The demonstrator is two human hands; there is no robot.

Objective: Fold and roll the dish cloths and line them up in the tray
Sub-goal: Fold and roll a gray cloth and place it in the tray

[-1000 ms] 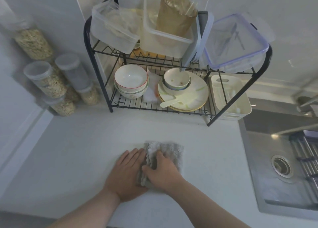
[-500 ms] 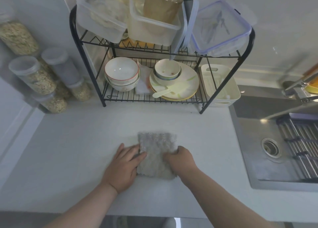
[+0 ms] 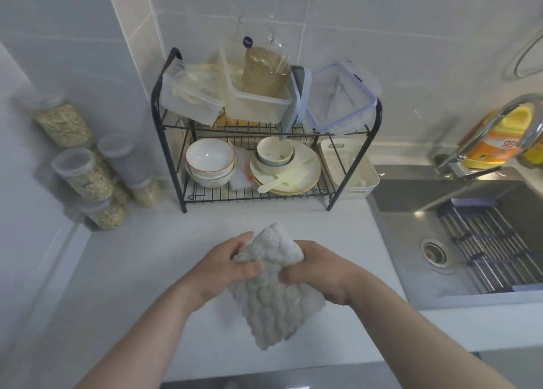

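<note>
A grey, bumpy dish cloth hangs folded above the white counter, lifted off it. My left hand grips its upper left part with curled fingers and thumb. My right hand grips the upper right part. Between the two hands the top of the cloth bunches up. A cream plastic tray with a handle slot stands at the right end of the rack's lower shelf; it holds no rolled cloth that I can see.
A black wire rack holds bowls, plates and plastic boxes at the back. Several grain jars stand at the left. The steel sink with its tap and a roll-up drying mat lies at the right.
The cloth was lying flat on the counter under both hands; now both hands have lifted it and hold it in the air. The camera has tilted up, showing more wall.
</note>
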